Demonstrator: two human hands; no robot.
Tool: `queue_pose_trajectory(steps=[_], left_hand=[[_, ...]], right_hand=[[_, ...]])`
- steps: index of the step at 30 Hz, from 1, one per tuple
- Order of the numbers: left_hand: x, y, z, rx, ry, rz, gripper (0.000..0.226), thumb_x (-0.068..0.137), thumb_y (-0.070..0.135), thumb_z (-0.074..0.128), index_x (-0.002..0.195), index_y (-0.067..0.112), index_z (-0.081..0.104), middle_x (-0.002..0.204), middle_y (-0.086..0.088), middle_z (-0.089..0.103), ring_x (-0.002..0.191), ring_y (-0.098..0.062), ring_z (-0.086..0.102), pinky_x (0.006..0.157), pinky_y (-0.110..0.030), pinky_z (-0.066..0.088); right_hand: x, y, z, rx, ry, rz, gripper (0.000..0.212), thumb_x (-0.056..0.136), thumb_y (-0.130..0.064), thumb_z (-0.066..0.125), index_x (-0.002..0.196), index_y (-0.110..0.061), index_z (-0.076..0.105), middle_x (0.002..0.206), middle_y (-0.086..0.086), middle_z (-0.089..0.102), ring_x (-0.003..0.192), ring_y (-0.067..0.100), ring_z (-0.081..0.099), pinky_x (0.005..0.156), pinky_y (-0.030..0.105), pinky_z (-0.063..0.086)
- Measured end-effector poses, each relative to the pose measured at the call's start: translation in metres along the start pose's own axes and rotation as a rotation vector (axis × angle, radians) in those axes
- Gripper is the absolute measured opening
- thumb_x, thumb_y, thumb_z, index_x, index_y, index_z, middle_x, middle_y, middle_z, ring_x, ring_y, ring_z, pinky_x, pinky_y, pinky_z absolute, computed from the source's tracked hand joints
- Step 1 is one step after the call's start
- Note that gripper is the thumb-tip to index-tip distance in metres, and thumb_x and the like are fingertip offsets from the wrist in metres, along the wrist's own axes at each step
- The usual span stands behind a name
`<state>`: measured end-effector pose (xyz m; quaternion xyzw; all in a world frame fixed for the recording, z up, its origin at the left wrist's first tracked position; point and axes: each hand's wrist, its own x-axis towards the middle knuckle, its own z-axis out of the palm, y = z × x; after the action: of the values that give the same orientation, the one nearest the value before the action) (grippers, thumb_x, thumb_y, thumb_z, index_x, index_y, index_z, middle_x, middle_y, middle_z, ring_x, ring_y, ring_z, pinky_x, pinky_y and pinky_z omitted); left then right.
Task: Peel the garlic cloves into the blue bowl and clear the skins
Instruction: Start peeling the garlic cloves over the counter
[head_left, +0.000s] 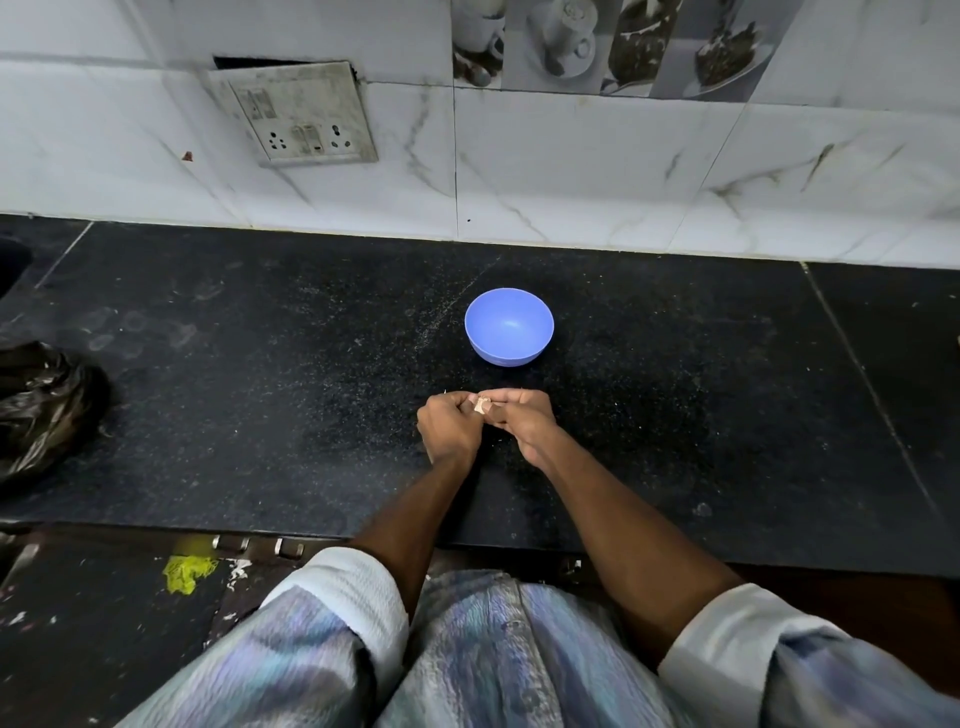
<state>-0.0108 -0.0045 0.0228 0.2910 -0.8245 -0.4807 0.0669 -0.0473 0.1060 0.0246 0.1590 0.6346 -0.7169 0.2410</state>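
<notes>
A blue bowl (509, 327) stands on the black granite counter (260, 389), and nothing shows inside it. Just in front of it, my left hand (449, 428) and my right hand (522, 421) meet fingertip to fingertip. Between them they pinch a small garlic clove (483, 405) with pale pinkish skin. Both hands have curled fingers and hide most of the clove. A few tiny skin flecks lie on the counter around the hands.
A crumpled black plastic bag (47, 405) lies at the counter's left edge. The white tiled wall behind carries a switch and socket plate (306, 119). Below the counter's front edge, a yellow scrap (187, 571) lies on the floor.
</notes>
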Motion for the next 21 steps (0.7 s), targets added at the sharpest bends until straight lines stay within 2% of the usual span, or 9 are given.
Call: queue_pose_trajectory(steps=[4,8,11,15,19,21], left_hand=[[0.005,-0.003,0.002,-0.073,-0.020,-0.037,0.016,0.094,0.016,0.069,0.090,0.017,0.084,0.077,0.000,0.077,0.073,-0.019,0.071,0.071,-0.032,0.056],[0.011,-0.006,0.000,-0.255,-0.074,-0.150,0.022,0.097,0.009,0.063,0.099,0.018,0.083,0.084,0.003,0.079,0.077,-0.014,0.075,0.076,-0.031,0.062],[0.016,-0.012,-0.003,-0.362,-0.094,-0.195,0.031,0.099,0.004,0.054,0.104,0.019,0.080,0.082,0.000,0.076,0.072,-0.014,0.068,0.073,-0.031,0.058],[0.025,-0.013,-0.014,-0.207,-0.055,-0.126,0.030,0.103,0.006,0.050,0.103,0.017,0.078,0.102,0.002,0.077,0.090,-0.014,0.069,0.092,-0.031,0.055],[0.032,-0.014,-0.022,-0.046,-0.057,0.029,0.036,0.097,-0.008,0.050,0.102,0.016,0.077,0.100,0.000,0.075,0.089,-0.014,0.067,0.090,-0.032,0.056],[0.033,-0.017,-0.024,0.003,-0.063,0.053,0.040,0.095,-0.007,0.051,0.101,0.021,0.079,0.099,0.003,0.077,0.090,-0.015,0.070,0.090,-0.032,0.056]], right_hand=[[0.001,0.000,-0.003,0.054,-0.004,-0.010,0.029,0.086,0.010,0.072,0.114,0.004,0.072,0.104,0.016,0.078,0.092,0.019,0.076,0.085,0.025,0.059],[0.004,-0.005,-0.002,0.099,0.005,0.005,0.029,0.090,0.014,0.064,0.118,0.008,0.068,0.101,0.018,0.076,0.091,0.023,0.075,0.079,0.024,0.060],[0.005,-0.009,0.003,0.145,0.008,0.021,0.027,0.092,0.014,0.059,0.118,0.010,0.067,0.097,0.018,0.075,0.088,0.024,0.074,0.078,0.026,0.062],[0.004,-0.008,0.003,0.147,0.026,0.034,0.027,0.089,0.015,0.062,0.114,0.008,0.069,0.096,0.018,0.075,0.086,0.023,0.075,0.079,0.027,0.062],[0.004,-0.002,0.003,0.089,0.010,0.025,0.031,0.087,0.016,0.065,0.117,0.005,0.070,0.100,0.016,0.076,0.093,0.024,0.074,0.080,0.026,0.061],[0.006,0.001,0.005,0.072,0.017,0.025,0.032,0.088,0.016,0.065,0.118,0.005,0.069,0.101,0.016,0.075,0.095,0.025,0.074,0.082,0.027,0.061]])
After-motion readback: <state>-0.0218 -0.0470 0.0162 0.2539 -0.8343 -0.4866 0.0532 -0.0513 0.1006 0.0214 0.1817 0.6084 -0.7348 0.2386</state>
